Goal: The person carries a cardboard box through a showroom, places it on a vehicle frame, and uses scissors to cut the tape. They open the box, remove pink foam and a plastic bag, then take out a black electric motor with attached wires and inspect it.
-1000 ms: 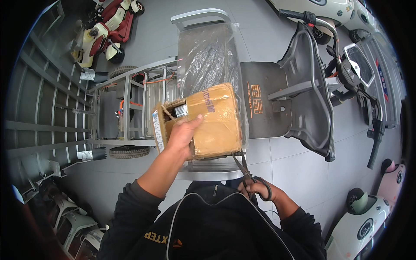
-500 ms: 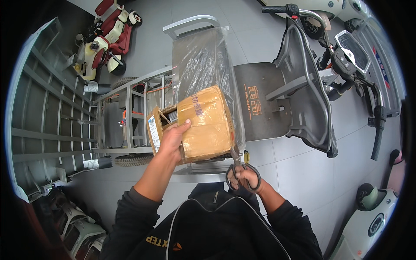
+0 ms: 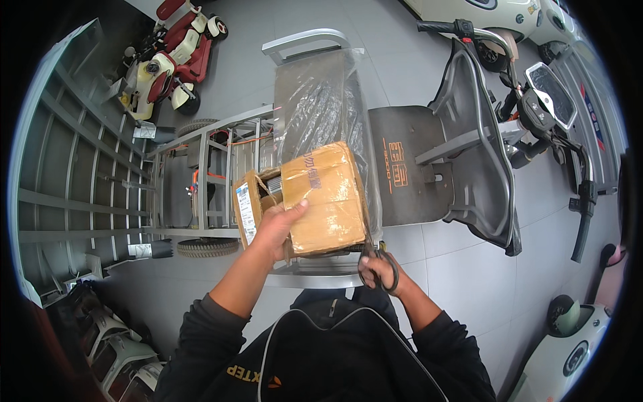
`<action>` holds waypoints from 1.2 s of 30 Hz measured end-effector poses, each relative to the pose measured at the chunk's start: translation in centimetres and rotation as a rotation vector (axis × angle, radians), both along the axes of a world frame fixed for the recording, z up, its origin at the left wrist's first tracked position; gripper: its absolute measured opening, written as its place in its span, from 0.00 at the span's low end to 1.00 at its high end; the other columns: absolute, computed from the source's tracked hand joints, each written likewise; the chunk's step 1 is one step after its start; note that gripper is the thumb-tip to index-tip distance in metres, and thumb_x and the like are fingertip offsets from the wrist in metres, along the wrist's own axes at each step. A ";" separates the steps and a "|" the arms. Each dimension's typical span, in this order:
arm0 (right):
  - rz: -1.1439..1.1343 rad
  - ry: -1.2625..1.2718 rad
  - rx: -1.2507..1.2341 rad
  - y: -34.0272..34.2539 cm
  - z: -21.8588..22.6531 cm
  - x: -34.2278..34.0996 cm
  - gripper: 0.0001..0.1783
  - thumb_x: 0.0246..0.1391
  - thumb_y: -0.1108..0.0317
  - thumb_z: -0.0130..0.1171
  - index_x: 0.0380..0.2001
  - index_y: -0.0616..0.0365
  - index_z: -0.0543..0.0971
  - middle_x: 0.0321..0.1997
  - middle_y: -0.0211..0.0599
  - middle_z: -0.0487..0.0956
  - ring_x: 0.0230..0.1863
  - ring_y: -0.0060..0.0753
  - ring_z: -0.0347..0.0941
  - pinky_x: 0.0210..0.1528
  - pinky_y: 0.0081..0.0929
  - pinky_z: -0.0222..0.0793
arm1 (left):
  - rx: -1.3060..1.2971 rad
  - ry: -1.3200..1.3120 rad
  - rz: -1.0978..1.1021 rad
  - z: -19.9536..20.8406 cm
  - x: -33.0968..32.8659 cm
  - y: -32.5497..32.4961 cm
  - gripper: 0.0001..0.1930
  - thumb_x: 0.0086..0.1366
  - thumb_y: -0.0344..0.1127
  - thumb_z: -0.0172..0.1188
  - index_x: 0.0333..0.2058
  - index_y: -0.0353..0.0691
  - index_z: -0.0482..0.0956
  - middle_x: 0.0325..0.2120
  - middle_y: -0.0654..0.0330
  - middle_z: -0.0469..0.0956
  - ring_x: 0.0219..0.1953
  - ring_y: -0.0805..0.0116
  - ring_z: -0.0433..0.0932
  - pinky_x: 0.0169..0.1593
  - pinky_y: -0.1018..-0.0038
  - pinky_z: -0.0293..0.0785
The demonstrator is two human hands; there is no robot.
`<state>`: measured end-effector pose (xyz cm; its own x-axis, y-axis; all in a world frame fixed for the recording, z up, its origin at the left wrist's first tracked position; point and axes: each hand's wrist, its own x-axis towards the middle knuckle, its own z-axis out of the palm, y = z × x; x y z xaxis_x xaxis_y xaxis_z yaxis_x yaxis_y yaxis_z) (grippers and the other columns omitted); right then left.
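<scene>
A taped brown cardboard box (image 3: 326, 204) rests at an angle over the plastic-wrapped seat (image 3: 311, 94) of a vehicle frame. Its left end is torn open, and something grey and ribbed shows inside. My left hand (image 3: 280, 224) grips the box near that open end, thumb on top and fingers hidden underneath. In my right hand (image 3: 380, 270) is a pair of scissors (image 3: 389, 275) with black handles. Their blades point up at the box's lower right corner; how far they reach into the cardboard I cannot make out.
A grey metal cargo bed (image 3: 80, 154) stands tipped up at the left, beside an open chassis with a wheel (image 3: 207, 248). To the right are a dark footboard (image 3: 402, 167) and handlebars (image 3: 536, 110). A red and cream scooter (image 3: 177, 60) stands at the far left.
The box and both hands sit slightly lower and further right in view, as the whole scene has shifted a little. The scissor handles look closer together, and the blades are nearer the box's corner.
</scene>
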<state>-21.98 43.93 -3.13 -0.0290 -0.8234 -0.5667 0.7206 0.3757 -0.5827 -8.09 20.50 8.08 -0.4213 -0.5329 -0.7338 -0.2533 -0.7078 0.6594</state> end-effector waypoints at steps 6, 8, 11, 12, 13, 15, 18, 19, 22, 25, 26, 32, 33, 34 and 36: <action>-0.003 -0.024 0.125 -1.6 -0.2 -0.1 0.16 0.62 0.61 0.58 0.23 0.57 0.72 0.14 0.28 0.65 0.13 0.24 0.58 0.16 0.27 0.51 | -0.020 -0.032 -0.044 0.3 0.3 -0.3 0.27 0.71 0.42 0.66 0.58 0.24 0.73 0.51 0.44 0.81 0.49 0.56 0.85 0.52 0.61 0.84; 0.002 0.080 0.081 -1.2 0.4 -0.4 0.15 0.62 0.63 0.59 0.22 0.55 0.72 0.14 0.26 0.65 0.12 0.22 0.56 0.15 0.26 0.48 | -0.006 -0.039 -0.052 0.6 0.3 -0.5 0.27 0.71 0.41 0.66 0.58 0.23 0.73 0.51 0.44 0.81 0.49 0.56 0.85 0.52 0.62 0.84; 0.061 0.031 0.071 -1.1 1.7 -1.9 0.17 0.62 0.58 0.59 0.24 0.57 0.73 0.15 0.29 0.66 0.13 0.25 0.59 0.16 0.26 0.52 | 0.021 -0.036 -0.047 0.8 0.3 -0.8 0.27 0.71 0.40 0.66 0.58 0.22 0.73 0.50 0.44 0.82 0.48 0.56 0.85 0.53 0.62 0.84; 0.091 -0.066 0.046 -1.5 2.1 -2.6 0.18 0.62 0.56 0.58 0.24 0.58 0.73 0.16 0.31 0.67 0.14 0.26 0.61 0.17 0.27 0.54 | 0.037 -0.014 -0.038 0.8 0.3 -0.8 0.26 0.71 0.39 0.65 0.58 0.22 0.73 0.50 0.44 0.82 0.49 0.55 0.85 0.53 0.62 0.84; 0.136 -0.146 0.074 -2.0 2.3 -3.3 0.19 0.62 0.55 0.58 0.25 0.59 0.74 0.16 0.32 0.68 0.14 0.28 0.62 0.18 0.27 0.56 | 0.069 0.006 -0.016 0.7 0.3 -0.9 0.26 0.71 0.39 0.65 0.58 0.22 0.73 0.50 0.44 0.82 0.49 0.55 0.85 0.53 0.62 0.84; 0.110 -0.284 0.008 -3.4 2.6 -4.3 0.20 0.60 0.53 0.57 0.27 0.62 0.76 0.18 0.37 0.70 0.18 0.33 0.66 0.22 0.30 0.61 | 0.073 0.012 -0.026 0.6 0.3 -1.0 0.25 0.71 0.39 0.65 0.57 0.23 0.74 0.50 0.44 0.82 0.48 0.55 0.86 0.51 0.62 0.85; 0.118 -0.211 0.017 -4.9 3.0 -4.6 0.13 0.57 0.60 0.55 0.26 0.59 0.74 0.16 0.34 0.67 0.15 0.29 0.62 0.18 0.27 0.57 | 0.068 -0.009 -0.079 0.4 0.4 -1.4 0.25 0.72 0.39 0.65 0.57 0.23 0.74 0.50 0.43 0.82 0.48 0.55 0.86 0.51 0.63 0.86; 0.126 -0.180 0.033 -5.0 3.1 -4.5 0.12 0.57 0.62 0.54 0.25 0.58 0.73 0.15 0.32 0.66 0.14 0.28 0.60 0.17 0.27 0.56 | 0.068 -0.039 -0.086 0.4 0.5 -1.6 0.25 0.72 0.39 0.65 0.57 0.23 0.74 0.50 0.43 0.82 0.49 0.55 0.86 0.51 0.63 0.86; 0.078 -0.034 0.125 -4.8 3.8 -4.1 0.12 0.56 0.64 0.54 0.20 0.55 0.70 0.13 0.28 0.63 0.10 0.24 0.55 0.13 0.25 0.49 | 0.134 0.052 -0.105 0.7 0.4 -1.9 0.25 0.72 0.39 0.65 0.58 0.23 0.73 0.51 0.43 0.81 0.50 0.55 0.85 0.53 0.63 0.85; 0.095 0.096 0.169 -4.7 4.5 -4.3 0.13 0.57 0.62 0.55 0.21 0.56 0.72 0.13 0.28 0.64 0.10 0.24 0.56 0.14 0.25 0.51 | 0.163 0.025 -0.088 1.2 0.3 -2.2 0.25 0.72 0.37 0.64 0.59 0.21 0.72 0.51 0.43 0.81 0.50 0.53 0.85 0.54 0.61 0.85; 0.126 0.129 0.179 -4.9 4.6 -4.6 0.13 0.57 0.62 0.56 0.22 0.56 0.72 0.14 0.28 0.64 0.11 0.24 0.57 0.14 0.25 0.52 | 0.158 0.037 -0.084 1.4 0.3 -2.4 0.25 0.72 0.37 0.64 0.59 0.22 0.72 0.52 0.43 0.80 0.52 0.53 0.85 0.55 0.61 0.84; 0.197 -0.153 0.026 -7.5 3.7 -7.0 0.16 0.60 0.58 0.56 0.25 0.58 0.76 0.16 0.31 0.67 0.15 0.27 0.63 0.19 0.25 0.57 | 0.202 0.062 -0.065 1.5 0.2 -3.0 0.25 0.73 0.36 0.63 0.59 0.21 0.71 0.53 0.42 0.80 0.52 0.53 0.84 0.55 0.63 0.84; 0.197 -0.176 0.041 -7.6 3.6 -7.0 0.17 0.61 0.57 0.56 0.25 0.58 0.75 0.16 0.32 0.68 0.15 0.27 0.63 0.19 0.25 0.57 | 0.197 0.056 -0.071 1.5 0.2 -3.1 0.25 0.73 0.36 0.63 0.59 0.22 0.71 0.53 0.42 0.80 0.52 0.53 0.84 0.56 0.63 0.84; 0.185 -0.163 0.056 -7.6 3.6 -7.0 0.16 0.61 0.58 0.57 0.24 0.57 0.74 0.15 0.30 0.66 0.13 0.25 0.61 0.17 0.24 0.55 | 0.207 0.049 -0.073 1.5 0.3 -3.2 0.25 0.73 0.36 0.63 0.59 0.22 0.71 0.53 0.43 0.80 0.53 0.53 0.84 0.56 0.63 0.84; 0.155 -0.128 0.100 -7.2 3.8 -6.6 0.16 0.62 0.59 0.58 0.24 0.56 0.74 0.14 0.28 0.65 0.12 0.23 0.58 0.15 0.24 0.52 | 0.191 0.060 -0.078 1.6 0.3 -3.5 0.25 0.73 0.35 0.62 0.60 0.22 0.70 0.53 0.43 0.80 0.53 0.53 0.84 0.56 0.63 0.84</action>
